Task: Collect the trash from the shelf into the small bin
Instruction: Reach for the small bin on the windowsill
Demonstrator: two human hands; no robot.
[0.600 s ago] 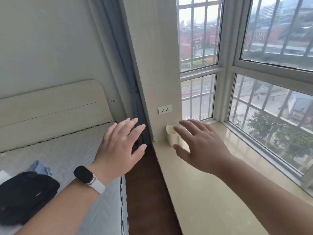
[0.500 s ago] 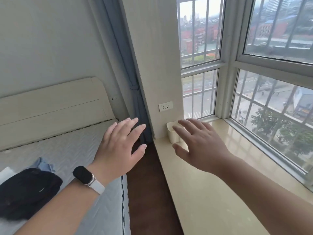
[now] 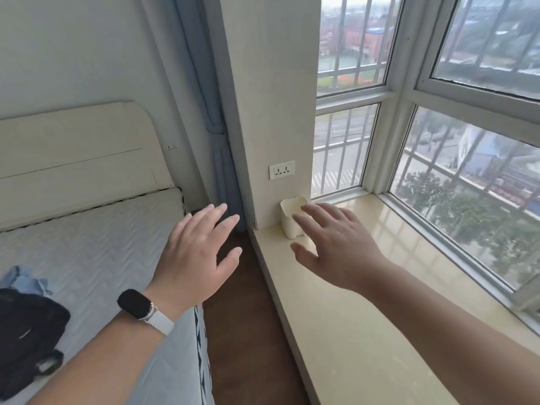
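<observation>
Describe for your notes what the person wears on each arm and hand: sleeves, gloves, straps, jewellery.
The left hand has a black rectangular smartwatch on a white strap at its wrist. The right hand wears nothing. Both forearms are bare as far as the frame shows: no sleeves, gloves or rings in view.

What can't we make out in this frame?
Head view only.
- Bin inside and right side: hidden behind right hand.
- Whether hand touches bin: cannot tell.
- Trash: none visible; shelf cut off by bottom edge and arm.
- Black item: cut by left edge.
</observation>
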